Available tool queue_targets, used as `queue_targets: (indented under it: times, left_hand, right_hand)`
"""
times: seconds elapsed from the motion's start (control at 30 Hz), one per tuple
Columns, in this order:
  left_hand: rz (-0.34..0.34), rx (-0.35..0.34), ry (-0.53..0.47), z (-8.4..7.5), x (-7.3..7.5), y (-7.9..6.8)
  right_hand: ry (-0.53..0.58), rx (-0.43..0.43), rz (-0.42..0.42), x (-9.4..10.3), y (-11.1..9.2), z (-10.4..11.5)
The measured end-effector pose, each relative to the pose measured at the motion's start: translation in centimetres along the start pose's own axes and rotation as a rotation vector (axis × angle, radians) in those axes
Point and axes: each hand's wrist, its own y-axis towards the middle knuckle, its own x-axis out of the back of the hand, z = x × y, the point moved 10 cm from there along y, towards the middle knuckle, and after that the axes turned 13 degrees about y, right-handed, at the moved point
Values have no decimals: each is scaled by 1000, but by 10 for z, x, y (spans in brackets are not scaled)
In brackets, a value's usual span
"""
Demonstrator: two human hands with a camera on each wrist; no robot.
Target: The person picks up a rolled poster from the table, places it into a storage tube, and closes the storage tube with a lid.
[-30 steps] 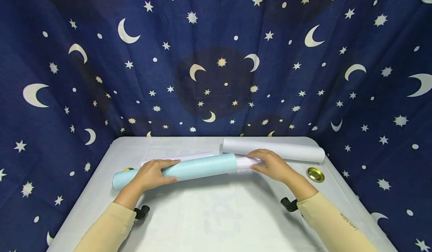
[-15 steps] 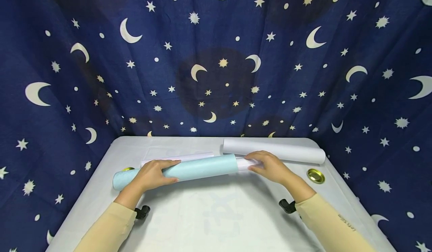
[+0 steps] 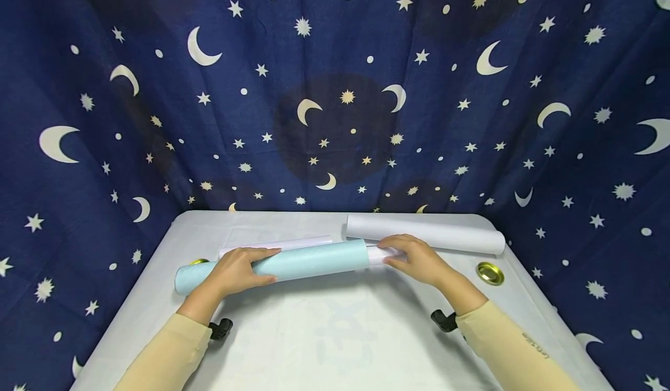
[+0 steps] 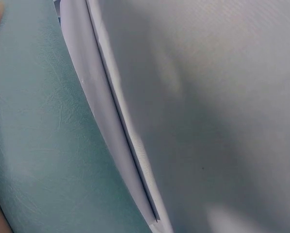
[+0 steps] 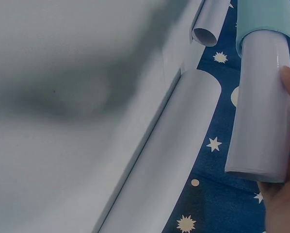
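Note:
A light blue tube (image 3: 319, 259) lies slanted across the far part of the table, its right end higher in the head view. My left hand (image 3: 239, 272) grips it left of its middle, thumb on the near side and fingers over the top. A rolled sheet of white paper (image 5: 261, 107) sticks out of the tube's open right end, the rest hidden inside. My right hand (image 3: 419, 260) holds the outer end of that roll between thumb and fingers. In the left wrist view the tube's blue wall (image 4: 53, 136) fills the left side.
Behind the tube lies a thinner white roll (image 3: 300, 242). A larger white roll (image 3: 424, 231) rests along the back right edge of the white table (image 3: 340, 333). One gold metal lid (image 3: 489, 273) lies at the right; another gold piece (image 3: 199, 262) peeks out behind the tube's left end.
My right hand has shifted slightly left with the paper roll, and a little less of the roll shows outside the tube. My left hand and the tube stay nearly still.

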Motion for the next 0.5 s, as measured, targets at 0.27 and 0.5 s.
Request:
queue_targets:
  times: [0.27, 0.5]
  left_hand:
    - [-7, -23, 7, -3, 2, -1]
    - [-3, -15, 12, -2, 2, -2]
  right_hand:
    - [35, -43, -40, 14, 2, -2]
    - [14, -36, -63, 25, -1, -7]
